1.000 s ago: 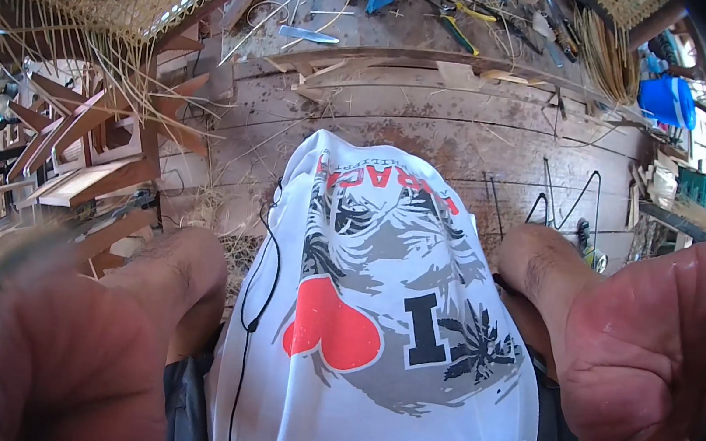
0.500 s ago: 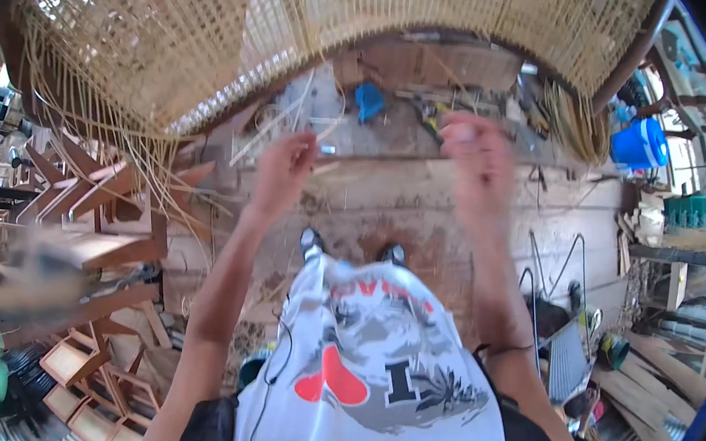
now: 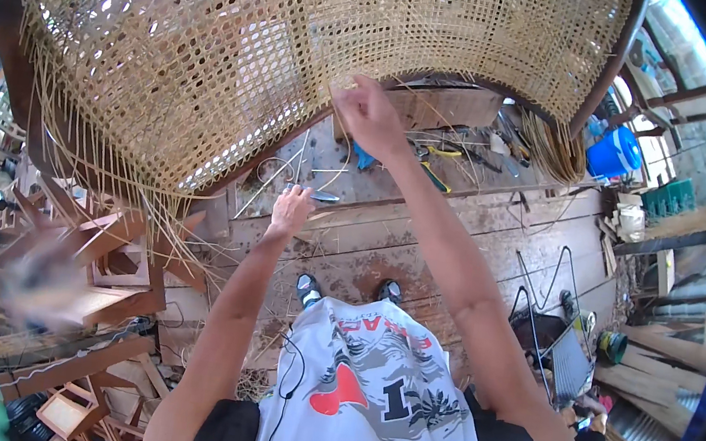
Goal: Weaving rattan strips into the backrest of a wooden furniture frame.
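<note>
Overhead: woven cane panel (image 3: 302,64), mostly woven, loose strands (image 3: 150,222) hanging at lower-left edge. Right hand (image 3: 370,117) pinches a strand; left hand (image 3: 291,211) half-open beneath.

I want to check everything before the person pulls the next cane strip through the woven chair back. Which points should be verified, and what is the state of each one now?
1. Right hand is at the lower edge of the woven cane panel: ok.
2. Right hand has a firm pinch on a cane strip: cannot tell, the fingers hide it.
3. Left hand is free of the panel: ok, it is lower down, over the workbench.
4. Left hand holds a tool: cannot tell, something thin is at its fingers.
5. Loose strips at the panel's left edge are tidy: not ok, they hang down untrimmed.
6. Feet stand flat on the floor: ok.
</note>
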### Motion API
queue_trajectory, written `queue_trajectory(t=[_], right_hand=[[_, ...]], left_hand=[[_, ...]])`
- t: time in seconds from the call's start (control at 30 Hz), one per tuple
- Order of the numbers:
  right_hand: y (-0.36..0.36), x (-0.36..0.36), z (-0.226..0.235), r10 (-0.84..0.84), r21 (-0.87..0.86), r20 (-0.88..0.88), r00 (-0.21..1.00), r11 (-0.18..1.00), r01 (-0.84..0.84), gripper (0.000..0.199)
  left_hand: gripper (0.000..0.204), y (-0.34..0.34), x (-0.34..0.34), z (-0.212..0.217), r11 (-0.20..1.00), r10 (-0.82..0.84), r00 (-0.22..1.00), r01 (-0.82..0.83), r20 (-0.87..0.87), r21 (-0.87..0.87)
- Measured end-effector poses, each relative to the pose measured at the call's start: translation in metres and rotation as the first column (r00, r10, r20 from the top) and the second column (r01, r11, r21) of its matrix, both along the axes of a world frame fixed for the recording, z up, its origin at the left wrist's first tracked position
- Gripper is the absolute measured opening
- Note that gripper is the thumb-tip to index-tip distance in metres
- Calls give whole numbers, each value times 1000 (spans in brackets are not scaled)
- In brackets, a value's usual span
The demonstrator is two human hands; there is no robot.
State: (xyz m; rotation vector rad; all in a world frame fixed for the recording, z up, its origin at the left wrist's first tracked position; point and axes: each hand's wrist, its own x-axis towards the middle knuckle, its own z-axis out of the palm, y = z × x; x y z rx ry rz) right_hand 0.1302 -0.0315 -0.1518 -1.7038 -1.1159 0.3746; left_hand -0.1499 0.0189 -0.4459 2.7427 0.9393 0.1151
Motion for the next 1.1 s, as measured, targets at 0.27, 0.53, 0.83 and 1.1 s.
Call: queue_trajectory(t=[0.27,0.53,0.83,1.1], right_hand=[[-19,-58,-4,70,-36,-470,880,995,-98,30],[-206,-47,-52,-177,-384,-555,813,921,-62,19],[-366,-62,-48,-260,-462,-351,900,884,75,23],[-409,-117,116,161,335,-575,802,941,52,24]], left_hand=[[33,77,-71,-11,993,47,999,-47,-7,-108],[27,121,-94,-61,987,-56,992,71,110,-147],[36,103,-69,-54,971,-93,992,71,-88,-227],[46,95,-38,-23,957,-146,923,40,-357,-287]])
